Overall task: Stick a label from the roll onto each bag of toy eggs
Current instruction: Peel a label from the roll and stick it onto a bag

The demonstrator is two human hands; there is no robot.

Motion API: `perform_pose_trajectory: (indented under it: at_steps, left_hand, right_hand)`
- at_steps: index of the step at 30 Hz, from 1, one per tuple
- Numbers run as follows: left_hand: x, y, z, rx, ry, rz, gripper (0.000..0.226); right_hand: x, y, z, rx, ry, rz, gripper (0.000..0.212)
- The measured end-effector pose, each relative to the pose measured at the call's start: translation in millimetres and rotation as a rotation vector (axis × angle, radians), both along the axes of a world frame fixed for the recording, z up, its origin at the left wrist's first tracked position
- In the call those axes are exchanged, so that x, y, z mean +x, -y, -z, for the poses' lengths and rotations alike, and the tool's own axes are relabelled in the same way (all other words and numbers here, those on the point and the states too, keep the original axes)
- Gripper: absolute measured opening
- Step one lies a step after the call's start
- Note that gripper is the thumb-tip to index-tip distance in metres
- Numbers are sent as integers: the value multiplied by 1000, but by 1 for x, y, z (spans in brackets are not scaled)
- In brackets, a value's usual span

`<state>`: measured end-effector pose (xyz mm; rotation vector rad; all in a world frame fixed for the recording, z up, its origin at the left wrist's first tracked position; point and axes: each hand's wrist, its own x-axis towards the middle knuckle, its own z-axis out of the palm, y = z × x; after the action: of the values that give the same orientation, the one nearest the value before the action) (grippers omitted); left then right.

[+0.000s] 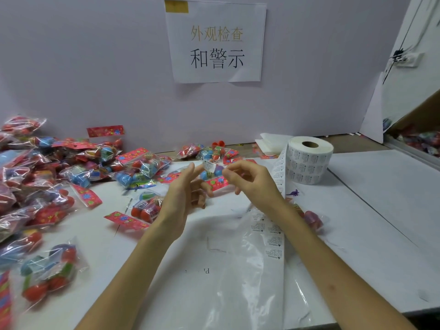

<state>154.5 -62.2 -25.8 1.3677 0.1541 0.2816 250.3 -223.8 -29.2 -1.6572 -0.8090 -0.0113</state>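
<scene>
Fingers of the left hand (pixel 183 194) and right hand (pixel 252 182) hid most of the bag (pixel 215 178) between them; whether the left gripped it could not be told. Its label (pixel 209 166) was blurred. Print on the roll (pixel 309 163) was too small to read. The left edge cut the pile (pixel 28 186).
</scene>
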Motion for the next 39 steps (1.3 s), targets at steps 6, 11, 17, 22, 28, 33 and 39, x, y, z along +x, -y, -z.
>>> perform_pose_trajectory:
  at_steps: [6, 11, 17, 22, 28, 33, 39]
  left_hand:
    - [1, 12, -1, 197, -11, 39, 51]
    - [7, 5, 5, 267, -28, -147, 31]
    - [2, 1, 8, 581, 128, -193, 11]
    - [3, 3, 14, 701, 60, -195, 7]
    - [3, -1, 8, 359, 63, -189, 6]
    - [3, -4, 9, 221, 8, -183, 5]
    - [4, -2, 12, 256, -33, -126, 9]
  right_hand:
    - [-7, -8, 3, 96, -143, -6, 10]
    - [-7, -6, 5, -6, 168, 179, 9]
    - [-3, -2, 8, -223, 479, 159, 6]
    - [-3, -2, 10, -234, 497, 148, 7]
    - [-8, -9, 8, -127, 49, 82, 61]
    - [-8, -8, 3, 39, -161, 22, 11]
    - [-12, -10, 3, 108, -275, 18, 8]
